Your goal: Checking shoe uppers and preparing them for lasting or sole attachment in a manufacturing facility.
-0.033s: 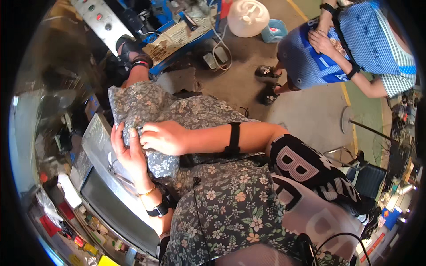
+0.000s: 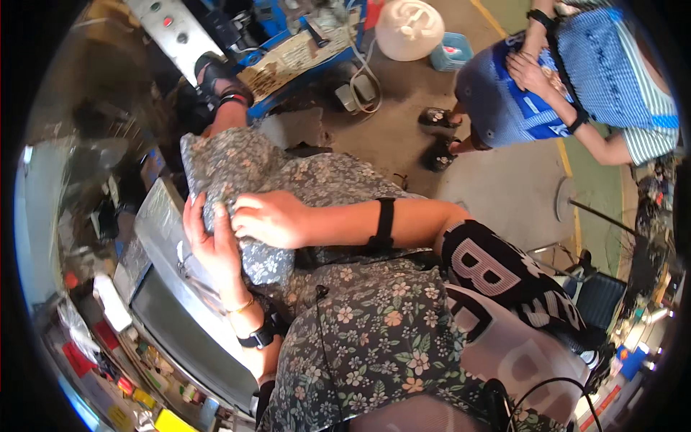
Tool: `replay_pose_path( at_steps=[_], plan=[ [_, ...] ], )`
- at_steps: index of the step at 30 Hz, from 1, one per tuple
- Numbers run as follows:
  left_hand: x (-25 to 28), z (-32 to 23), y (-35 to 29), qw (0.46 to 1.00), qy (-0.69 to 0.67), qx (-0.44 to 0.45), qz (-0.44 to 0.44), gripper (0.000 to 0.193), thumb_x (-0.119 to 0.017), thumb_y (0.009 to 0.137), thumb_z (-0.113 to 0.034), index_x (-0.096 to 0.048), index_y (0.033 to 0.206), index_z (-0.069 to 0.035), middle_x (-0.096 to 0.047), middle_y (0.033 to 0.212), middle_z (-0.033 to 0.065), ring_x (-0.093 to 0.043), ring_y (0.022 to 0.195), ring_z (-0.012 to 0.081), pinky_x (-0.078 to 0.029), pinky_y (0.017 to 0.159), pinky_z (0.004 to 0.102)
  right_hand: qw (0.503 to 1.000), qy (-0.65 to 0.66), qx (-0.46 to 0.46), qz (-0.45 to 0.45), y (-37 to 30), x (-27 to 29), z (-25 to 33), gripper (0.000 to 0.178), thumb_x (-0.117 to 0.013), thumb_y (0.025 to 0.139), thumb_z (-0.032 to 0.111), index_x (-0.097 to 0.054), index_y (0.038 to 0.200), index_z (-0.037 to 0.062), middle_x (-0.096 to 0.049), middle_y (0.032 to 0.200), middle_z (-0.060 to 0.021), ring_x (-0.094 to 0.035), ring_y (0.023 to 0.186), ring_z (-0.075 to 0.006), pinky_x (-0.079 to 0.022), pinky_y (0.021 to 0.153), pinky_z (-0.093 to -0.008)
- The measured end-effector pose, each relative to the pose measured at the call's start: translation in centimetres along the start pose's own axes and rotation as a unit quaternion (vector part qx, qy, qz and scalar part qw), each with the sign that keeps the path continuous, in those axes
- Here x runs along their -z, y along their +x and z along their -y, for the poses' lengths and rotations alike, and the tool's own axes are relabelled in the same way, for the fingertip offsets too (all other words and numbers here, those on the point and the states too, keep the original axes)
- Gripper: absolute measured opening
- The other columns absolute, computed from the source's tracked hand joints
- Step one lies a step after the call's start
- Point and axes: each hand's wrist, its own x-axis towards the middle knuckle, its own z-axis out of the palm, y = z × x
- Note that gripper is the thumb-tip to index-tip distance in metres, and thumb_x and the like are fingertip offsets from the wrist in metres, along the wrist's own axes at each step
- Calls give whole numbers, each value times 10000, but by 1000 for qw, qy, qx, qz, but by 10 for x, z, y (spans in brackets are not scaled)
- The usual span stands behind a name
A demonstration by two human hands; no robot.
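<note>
Both hands rest close together on my lap, over the dark floral cloth of the garment I wear. My left hand has its fingers and thumb stretched out along the cloth near my knee, with nothing visible in it. Beside its thumb, my right hand has curled fingers touching the cloth. Whatever those fingers may hold is hidden. A black band circles my right forearm, and a dark watch-like strap sits on my left wrist.
Left of my legs stands a machine with a metal, plastic-covered edge. Ahead are a blue-framed bench, a white plastic jug and a blue tub. A seated co-worker in a checked apron is at the far right, near a stand fan.
The whole view has shifted slightly. My hands keep nearly the same pose on the cloth.
</note>
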Motion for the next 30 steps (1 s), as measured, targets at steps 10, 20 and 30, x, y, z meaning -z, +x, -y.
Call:
replay_pose_path(
  at_steps=[10,20,30],
  plan=[
    [-3,-9,2,1000,2,-3,-12,383,-772,808,-202,-667,1163,-104,-558,1324,188,-550,1195,346,-455,988,402,995,-13,-17,92,0,10,3,160,-666,837,79,-518,893,57,-519,860,-124,-612,653,-330,-500,550,-418],
    [-5,-10,6,999,30,9,-37,371,-778,807,-275,-683,1134,-126,-581,1292,163,-567,1156,346,-458,976,400,959,1,-30,283,-22,10,12,122,-564,888,127,-508,871,20,-542,875,-142,-619,609,-300,-505,530,-388],
    [12,-19,-13,983,104,-148,-4,399,-728,835,-181,-654,1216,-88,-498,1399,193,-433,1313,412,-347,1084,497,894,61,21,444,-46,13,43,191,-587,924,246,-515,950,71,-542,969,-127,-627,840,-334,-497,713,-458]
  ],
)
